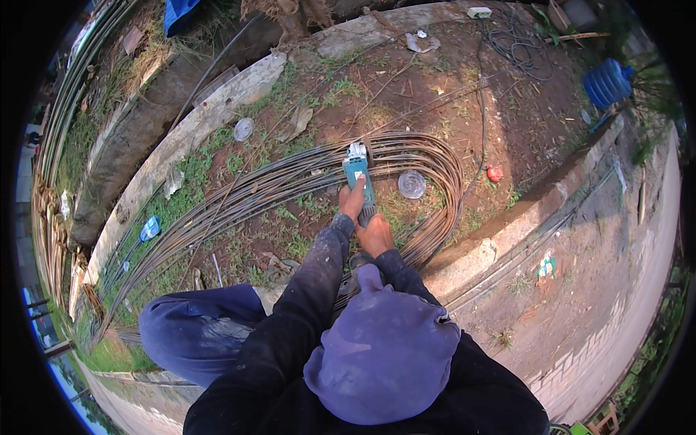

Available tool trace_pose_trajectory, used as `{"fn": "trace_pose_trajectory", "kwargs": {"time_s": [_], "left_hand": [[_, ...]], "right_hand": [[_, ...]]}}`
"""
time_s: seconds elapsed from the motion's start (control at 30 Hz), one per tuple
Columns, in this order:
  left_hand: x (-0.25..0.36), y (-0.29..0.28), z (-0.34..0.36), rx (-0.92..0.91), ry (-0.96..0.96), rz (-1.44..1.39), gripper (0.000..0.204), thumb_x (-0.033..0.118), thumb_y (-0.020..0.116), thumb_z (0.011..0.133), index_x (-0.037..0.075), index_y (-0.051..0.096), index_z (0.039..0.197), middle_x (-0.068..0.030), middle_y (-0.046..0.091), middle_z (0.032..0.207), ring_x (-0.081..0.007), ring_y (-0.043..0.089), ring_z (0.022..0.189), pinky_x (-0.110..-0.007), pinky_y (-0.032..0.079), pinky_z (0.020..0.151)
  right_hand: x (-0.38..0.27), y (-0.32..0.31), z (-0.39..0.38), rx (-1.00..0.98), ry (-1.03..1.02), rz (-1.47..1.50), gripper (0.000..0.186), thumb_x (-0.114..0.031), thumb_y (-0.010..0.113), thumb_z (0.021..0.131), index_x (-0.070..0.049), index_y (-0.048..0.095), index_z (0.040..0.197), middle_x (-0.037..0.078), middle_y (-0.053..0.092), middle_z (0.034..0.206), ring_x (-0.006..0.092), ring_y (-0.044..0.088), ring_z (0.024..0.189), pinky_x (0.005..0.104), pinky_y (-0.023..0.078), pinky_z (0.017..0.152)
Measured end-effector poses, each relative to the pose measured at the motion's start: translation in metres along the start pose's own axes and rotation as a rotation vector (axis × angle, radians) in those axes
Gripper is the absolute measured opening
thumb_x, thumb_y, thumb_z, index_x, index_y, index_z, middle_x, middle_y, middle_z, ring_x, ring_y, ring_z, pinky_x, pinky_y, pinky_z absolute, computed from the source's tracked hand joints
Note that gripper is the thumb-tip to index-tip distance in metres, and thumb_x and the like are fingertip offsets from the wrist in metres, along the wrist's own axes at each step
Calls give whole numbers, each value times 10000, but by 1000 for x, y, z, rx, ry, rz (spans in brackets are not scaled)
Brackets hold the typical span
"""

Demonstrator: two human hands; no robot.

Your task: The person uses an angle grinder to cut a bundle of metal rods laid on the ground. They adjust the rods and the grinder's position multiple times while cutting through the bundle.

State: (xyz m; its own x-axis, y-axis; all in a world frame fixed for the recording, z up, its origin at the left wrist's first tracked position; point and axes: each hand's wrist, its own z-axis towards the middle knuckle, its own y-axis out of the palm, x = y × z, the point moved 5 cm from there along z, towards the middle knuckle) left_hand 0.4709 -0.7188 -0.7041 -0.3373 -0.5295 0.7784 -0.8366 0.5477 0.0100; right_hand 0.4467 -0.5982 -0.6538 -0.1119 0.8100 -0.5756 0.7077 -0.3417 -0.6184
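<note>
A teal angle grinder with a silver head is held in both of my hands. My left hand wraps round the grinder's body. Just behind it, my right hand grips the rear end. The grinder's head rests over a long bundle of rusty steel rods, and its disc shows nearly edge-on at the right of the head. Whether the disc touches the rods I cannot tell. To the right of the grinder the bundle bends back toward me in a hairpin. A round clear plastic container sits inside that bend.
A dark cable runs along the right to a loose coil and a pale power strip. Nearby lie a small red object and a blue water jug. Concrete kerbs border the soil. A bottle lies in grass at left.
</note>
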Motion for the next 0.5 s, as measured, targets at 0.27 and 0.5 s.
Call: {"fn": "trace_pose_trajectory", "kwargs": {"time_s": [0.27,0.5], "left_hand": [[-3,0,-1,-6,-20,-7,489,470,595,916,1,672,1031,-61,655,870,-155,610,744,-331,487,693],[-2,3,0,-2,-3,3,496,463,600,915,-13,665,1040,-68,657,885,-166,615,746,-336,490,699]], "right_hand": [[4,3,-1,18,-18,2,586,-369,738,798,146,531,984,367,642,911,489,649,897,507,526,776],[8,4,3,21,-1,-26,647,-420,732,796,160,529,998,369,642,920,487,651,896,506,529,767]]}}
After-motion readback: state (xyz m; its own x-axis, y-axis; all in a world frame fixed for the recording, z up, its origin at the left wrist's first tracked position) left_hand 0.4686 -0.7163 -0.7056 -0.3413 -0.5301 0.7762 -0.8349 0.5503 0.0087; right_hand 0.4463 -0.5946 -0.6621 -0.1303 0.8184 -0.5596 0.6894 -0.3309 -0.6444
